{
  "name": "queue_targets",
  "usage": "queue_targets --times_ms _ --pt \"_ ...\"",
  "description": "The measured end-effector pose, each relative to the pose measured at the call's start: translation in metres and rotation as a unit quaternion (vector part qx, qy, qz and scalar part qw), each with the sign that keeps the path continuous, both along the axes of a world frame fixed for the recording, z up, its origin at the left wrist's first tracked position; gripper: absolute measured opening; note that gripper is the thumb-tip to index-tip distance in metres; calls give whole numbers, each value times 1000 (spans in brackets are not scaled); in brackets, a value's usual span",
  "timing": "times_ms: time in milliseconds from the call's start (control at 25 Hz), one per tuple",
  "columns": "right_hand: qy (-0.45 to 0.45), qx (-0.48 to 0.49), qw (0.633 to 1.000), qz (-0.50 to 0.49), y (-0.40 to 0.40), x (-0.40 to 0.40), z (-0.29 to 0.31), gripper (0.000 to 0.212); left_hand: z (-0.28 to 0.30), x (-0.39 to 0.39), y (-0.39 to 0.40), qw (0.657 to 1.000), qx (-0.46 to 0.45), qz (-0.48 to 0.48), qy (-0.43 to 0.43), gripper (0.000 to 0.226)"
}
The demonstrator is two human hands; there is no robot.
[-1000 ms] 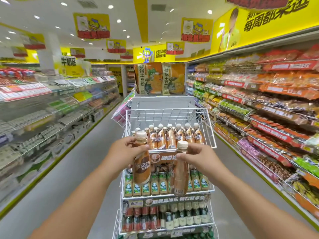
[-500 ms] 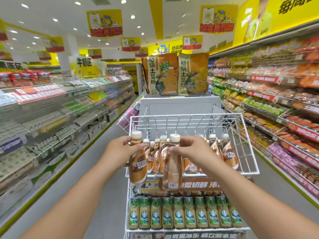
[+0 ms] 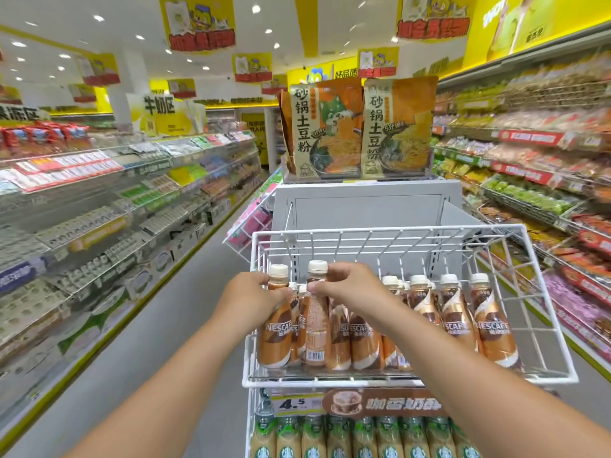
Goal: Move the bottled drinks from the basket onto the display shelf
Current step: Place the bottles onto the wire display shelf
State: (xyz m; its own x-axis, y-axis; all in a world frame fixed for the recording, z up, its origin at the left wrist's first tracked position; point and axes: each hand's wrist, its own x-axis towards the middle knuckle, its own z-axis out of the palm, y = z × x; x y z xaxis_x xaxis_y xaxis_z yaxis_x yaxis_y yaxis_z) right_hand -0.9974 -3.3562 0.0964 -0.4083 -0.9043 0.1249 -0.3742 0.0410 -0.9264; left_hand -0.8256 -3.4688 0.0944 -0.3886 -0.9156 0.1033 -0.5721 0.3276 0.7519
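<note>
The left hand (image 3: 256, 297) grips one coffee bottle (image 3: 275, 322) by its neck. The right hand (image 3: 352, 289) grips another bottle (image 3: 316, 322) just beside it, both at the near left of the wire shelf (image 3: 410, 380).

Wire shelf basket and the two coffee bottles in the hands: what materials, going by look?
Wire shelf basket: looks like metal wire with a glossy white coating, thin rods joined in a grid.
Left-hand bottle and right-hand bottle: probably plastic, under glossy printed brown sleeves, one showing a barcode. Cream caps look like matte plastic. Glass cannot be ruled out.
</note>
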Motion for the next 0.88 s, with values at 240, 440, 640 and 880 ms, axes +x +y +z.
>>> queue_targets --times_ms 240,440,640,880 --pt "22 55 998 7 -23 2 -8 14 -3 -12 -3 993 -43 -9 -108 29" --pt "44 78 995 31 -29 2 -14 20 -10 -16 5 985 -119 2 -124 29" --pt "53 104 993 22 -36 -2 -17 21 -18 -10 12 971 -191 0 -142 33" --pt "95 122 988 27 -38 -3 -15 27 -14 4 2 923 -336 -28 -183 30"
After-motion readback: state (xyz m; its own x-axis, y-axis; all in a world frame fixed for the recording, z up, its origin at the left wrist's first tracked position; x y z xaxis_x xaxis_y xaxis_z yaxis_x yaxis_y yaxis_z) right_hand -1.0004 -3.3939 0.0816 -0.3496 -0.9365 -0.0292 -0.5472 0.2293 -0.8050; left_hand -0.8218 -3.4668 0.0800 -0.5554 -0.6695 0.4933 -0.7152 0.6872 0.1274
